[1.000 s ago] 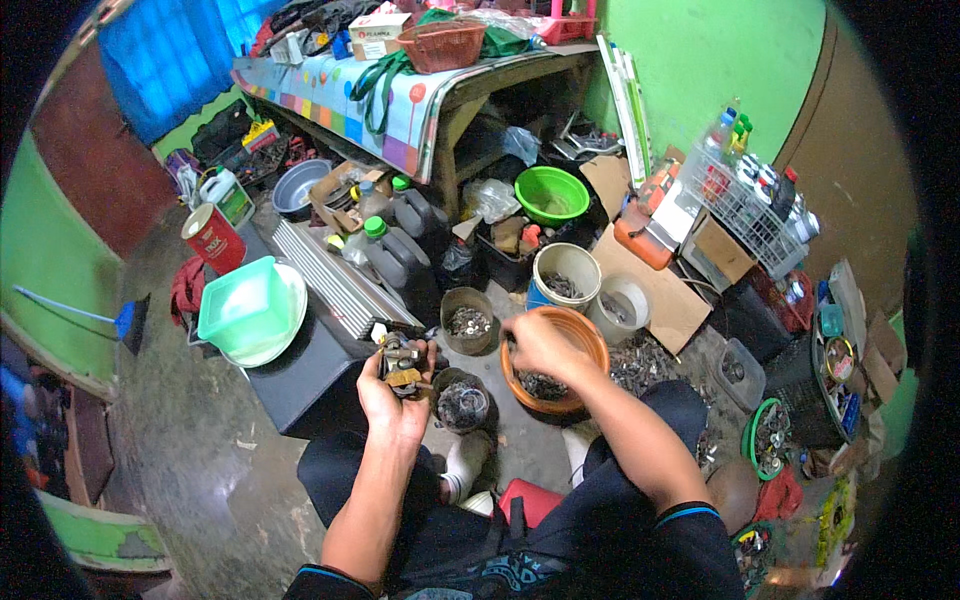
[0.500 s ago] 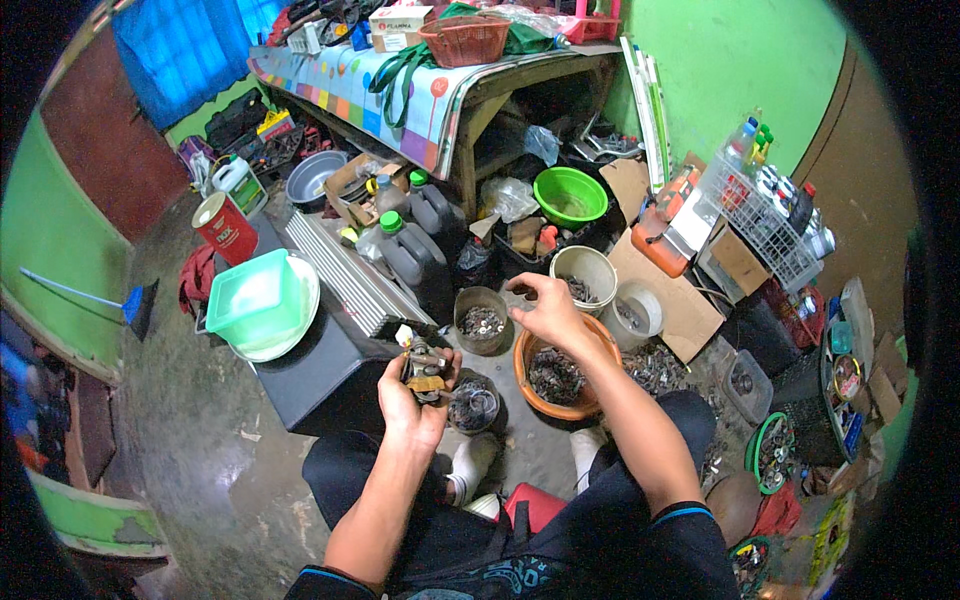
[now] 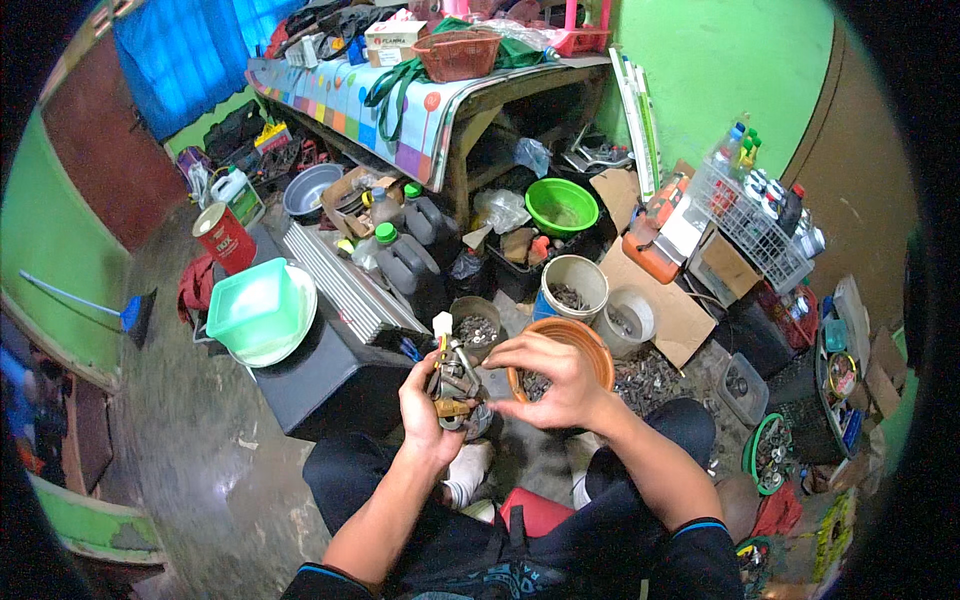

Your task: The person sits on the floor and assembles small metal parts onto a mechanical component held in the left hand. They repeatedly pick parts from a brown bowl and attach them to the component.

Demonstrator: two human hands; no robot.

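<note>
My left hand (image 3: pixel 420 418) holds a greasy grey metal mechanism (image 3: pixel 456 385) with a brass-coloured piece near its lower end. A white plug connector (image 3: pixel 442 324) on thin wires sticks up from its top. My right hand (image 3: pixel 555 378) is just right of the mechanism, fingers stretched and thumb apart, with nothing visible between them. Beneath that hand, partly hidden, stands an orange-brown basin (image 3: pixel 590 335) of small dark parts. Behind the mechanism is a dull tub (image 3: pixel 478 310) of small metal bits. A smaller container (image 3: pixel 480 424) below it is mostly covered by my hands and the mechanism.
A white bucket (image 3: pixel 590 270) and a pale tub (image 3: pixel 646 305) stand beyond the basin, beside loose metal scraps (image 3: pixel 650 385). Left are a black box (image 3: pixel 340 375), grey metal strips (image 3: pixel 345 275) and a mint-green container (image 3: pixel 258 305). Dark jerrycans (image 3: pixel 415 275) stand ahead, before a covered table (image 3: pixel 350 100).
My right hand has come back from above the tubs, down toward the mechanism, and its fingers have spread. My left hand has shifted slightly right and raised the mechanism more upright.
</note>
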